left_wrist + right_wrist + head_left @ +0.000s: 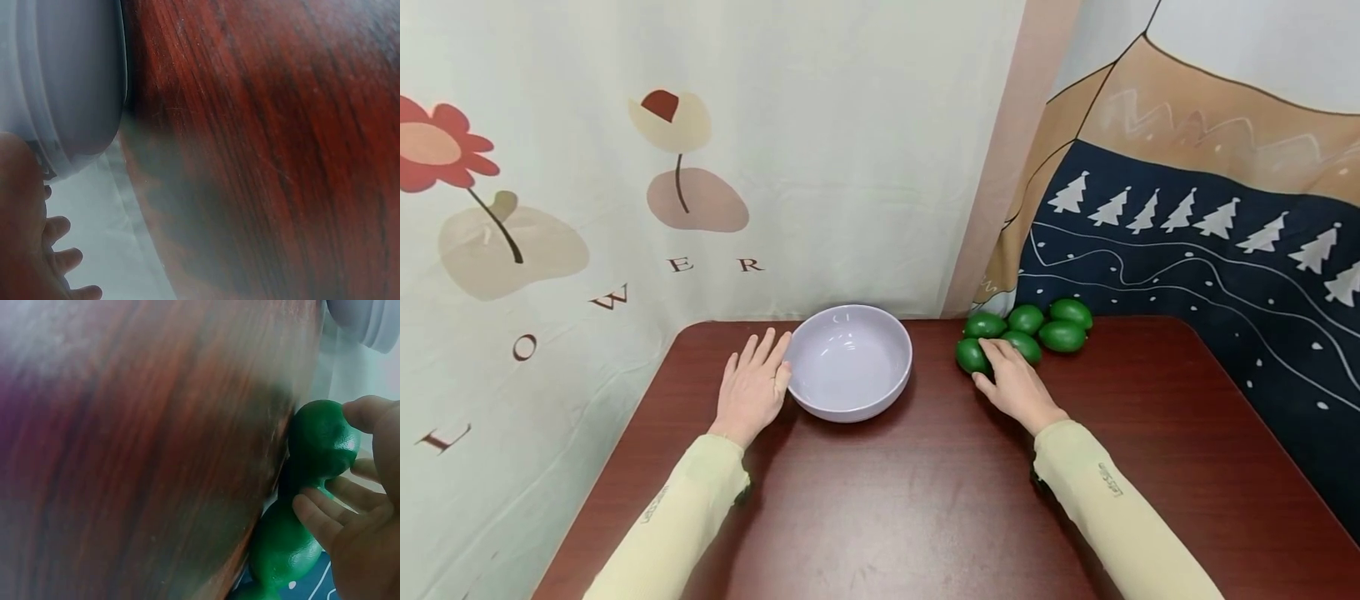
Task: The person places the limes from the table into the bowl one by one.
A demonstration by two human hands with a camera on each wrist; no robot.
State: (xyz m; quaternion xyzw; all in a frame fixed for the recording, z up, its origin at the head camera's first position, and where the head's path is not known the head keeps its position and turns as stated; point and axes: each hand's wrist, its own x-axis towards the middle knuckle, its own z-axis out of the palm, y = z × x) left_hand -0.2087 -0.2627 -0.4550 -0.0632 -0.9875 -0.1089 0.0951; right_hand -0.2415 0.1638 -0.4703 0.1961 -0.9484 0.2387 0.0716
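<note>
A pale lilac bowl [850, 367] stands near the table's back edge. My left hand [752, 390] is at its left side, fingers spread and fairly straight, the thumb side against the rim. In the left wrist view the thumb [19, 181] lies at the bowl's outer wall [75, 75]. To the right of the bowl sits a cluster of several glossy green limes [1063, 336]. My right hand [1017, 387] reaches over the nearest ones. Its thumb and forefinger are around the leftmost lime [322, 434], while the other fingers extend beside a neighbouring lime [284, 540].
The dark red-brown wooden table [880, 508] ends just behind the bowl and limes. A pale flower-print curtain [850, 150] hangs behind it, and a navy cloth with white trees [1195, 250] hangs at the right.
</note>
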